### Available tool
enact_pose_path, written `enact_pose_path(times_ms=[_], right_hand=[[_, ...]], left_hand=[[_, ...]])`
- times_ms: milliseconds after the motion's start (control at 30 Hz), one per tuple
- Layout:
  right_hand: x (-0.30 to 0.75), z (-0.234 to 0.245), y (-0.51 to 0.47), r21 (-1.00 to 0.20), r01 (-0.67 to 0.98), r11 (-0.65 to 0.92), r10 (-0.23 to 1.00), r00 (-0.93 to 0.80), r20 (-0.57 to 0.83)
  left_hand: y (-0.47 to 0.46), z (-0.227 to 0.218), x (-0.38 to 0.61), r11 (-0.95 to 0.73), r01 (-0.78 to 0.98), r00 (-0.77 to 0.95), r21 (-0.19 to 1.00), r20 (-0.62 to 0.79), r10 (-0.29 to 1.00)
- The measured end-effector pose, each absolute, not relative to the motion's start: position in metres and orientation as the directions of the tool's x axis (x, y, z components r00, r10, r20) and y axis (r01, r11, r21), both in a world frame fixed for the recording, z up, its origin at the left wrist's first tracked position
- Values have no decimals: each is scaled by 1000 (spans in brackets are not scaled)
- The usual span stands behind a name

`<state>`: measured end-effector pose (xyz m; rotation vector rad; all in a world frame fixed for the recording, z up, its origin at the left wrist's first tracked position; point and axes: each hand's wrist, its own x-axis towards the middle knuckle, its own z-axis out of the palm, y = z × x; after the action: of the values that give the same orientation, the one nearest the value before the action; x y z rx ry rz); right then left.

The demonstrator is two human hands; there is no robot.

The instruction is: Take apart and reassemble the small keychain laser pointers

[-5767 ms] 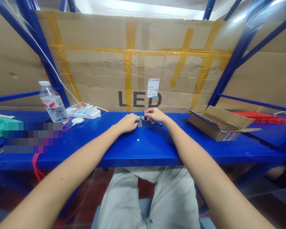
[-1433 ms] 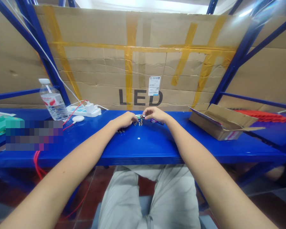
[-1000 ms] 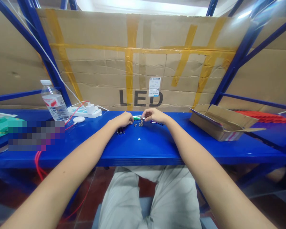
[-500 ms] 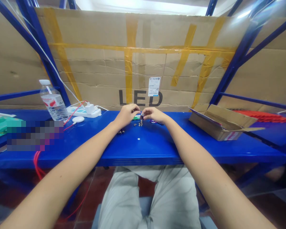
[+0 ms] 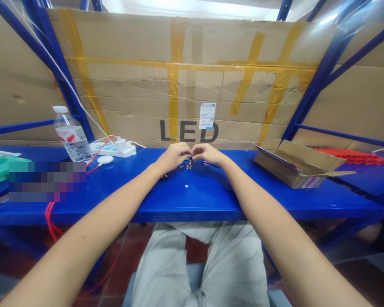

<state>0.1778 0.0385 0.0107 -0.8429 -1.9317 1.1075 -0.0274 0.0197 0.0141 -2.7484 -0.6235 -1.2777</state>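
Observation:
My left hand [image 5: 175,157] and my right hand [image 5: 206,153] meet at the fingertips above the far middle of the blue table. Both are closed in a pinch; whatever is between the fingers is too small and hidden to name. Just below them lie several small metallic pieces [image 5: 188,165]. A shiny green item [image 5: 187,159] shows only slightly behind my left fingers. Beside my right hand lies a thin, shiny purple item [image 5: 210,163] with a dark end. Small dark pieces [image 5: 165,176] sit partly hidden by my left wrist.
A small white disc [image 5: 186,186] lies on the blue table [image 5: 192,202]. To the left stand a water bottle [image 5: 71,135] and a white power strip [image 5: 124,150] with cables. At right is an open cardboard box [image 5: 294,167], with orange-red material [image 5: 352,155] behind it.
My left hand has shifted slightly right and down, its fingertips now meeting those of my right hand. It covers more of the green item. My right hand stays almost in place.

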Motion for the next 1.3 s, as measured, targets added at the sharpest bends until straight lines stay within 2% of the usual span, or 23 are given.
enact_pose_path(times_ms=[167,267,367,467,633,833,1100,1300], right_hand=[[180,12,39,-889,171,424,815,-499,293],[181,12,40,-882,179,436,814,-497,301],[181,12,41,-881,197,430,826,-480,296],[181,11,41,-882,217,419,837,-468,283],[181,12,41,-887,217,407,838,-475,268],[181,13,38,-881,235,410,839,-476,263],[179,14,35,-878,252,407,833,-496,244],[179,14,34,-870,250,425,816,-523,248]], left_hand=[[15,17,-31,-848,478,492,231,729,476],[23,15,-38,-816,545,523,193,682,511],[32,9,-46,-804,575,640,151,530,557],[35,6,-51,-776,594,684,212,374,626],[31,9,-51,-744,629,705,225,240,668],[35,10,-56,-666,729,628,158,233,742],[41,8,-54,-644,742,611,186,208,764],[44,4,-54,-528,793,480,305,222,849]])
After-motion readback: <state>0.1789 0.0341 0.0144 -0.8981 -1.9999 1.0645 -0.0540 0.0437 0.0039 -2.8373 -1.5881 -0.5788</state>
